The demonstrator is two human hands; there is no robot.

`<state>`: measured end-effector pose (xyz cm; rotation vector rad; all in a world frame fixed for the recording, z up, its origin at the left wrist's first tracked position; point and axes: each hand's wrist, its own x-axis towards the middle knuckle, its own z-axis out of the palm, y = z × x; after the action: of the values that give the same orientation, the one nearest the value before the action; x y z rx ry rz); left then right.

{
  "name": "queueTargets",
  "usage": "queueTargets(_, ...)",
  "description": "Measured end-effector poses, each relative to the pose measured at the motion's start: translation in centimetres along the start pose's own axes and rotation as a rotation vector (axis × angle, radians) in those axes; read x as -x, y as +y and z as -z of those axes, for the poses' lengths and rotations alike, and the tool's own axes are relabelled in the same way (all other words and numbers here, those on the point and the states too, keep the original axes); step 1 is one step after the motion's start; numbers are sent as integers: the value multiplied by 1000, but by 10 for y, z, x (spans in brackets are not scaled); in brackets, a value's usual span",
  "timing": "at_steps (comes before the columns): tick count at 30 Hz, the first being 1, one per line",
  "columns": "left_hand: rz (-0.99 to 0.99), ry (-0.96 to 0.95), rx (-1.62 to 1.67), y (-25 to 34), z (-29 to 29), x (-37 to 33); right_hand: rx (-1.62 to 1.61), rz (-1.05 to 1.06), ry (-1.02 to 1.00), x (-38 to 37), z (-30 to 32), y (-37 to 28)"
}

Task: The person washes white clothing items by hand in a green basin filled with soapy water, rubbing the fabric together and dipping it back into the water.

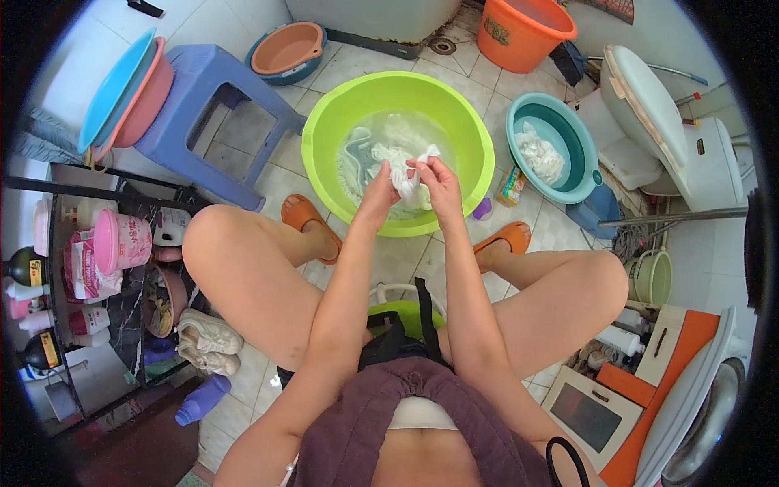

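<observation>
Both my hands are over a large lime-green basin (329, 114) of cloudy water on the tiled floor. A wet white cloth (399, 172) is bunched between them. My left hand (380, 193) grips its left side, thumb up. My right hand (438, 183) pinches its upper right part, with a small end sticking up past the fingers. More pale laundry (355, 158) lies soaking in the water around it, including a light piece with a dark-edged band at the left. What kind of garment the held cloth is, I cannot tell.
A teal basin (581, 166) with white laundry stands at the right, near a toilet (649, 114). A blue stool (182, 101) is at the left. Far off are an orange bucket (519, 40) and stacked small basins (284, 50). White shoes (209, 341) and a purple bottle (203, 399) lie lower left.
</observation>
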<state>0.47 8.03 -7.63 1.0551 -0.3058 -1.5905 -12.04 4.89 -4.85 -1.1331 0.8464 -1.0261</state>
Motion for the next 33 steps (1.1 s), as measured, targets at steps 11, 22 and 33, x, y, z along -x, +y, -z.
queueTargets(11,-260,-169,-413,14,29,4,403,-266,-178,8,24,21)
queueTargets(22,-260,447,-593,14,50,-5,245,-283,98,-1,47,14)
queueTargets(33,-167,327,286,12,71,-18,-491,38,332,-5,49,-4)
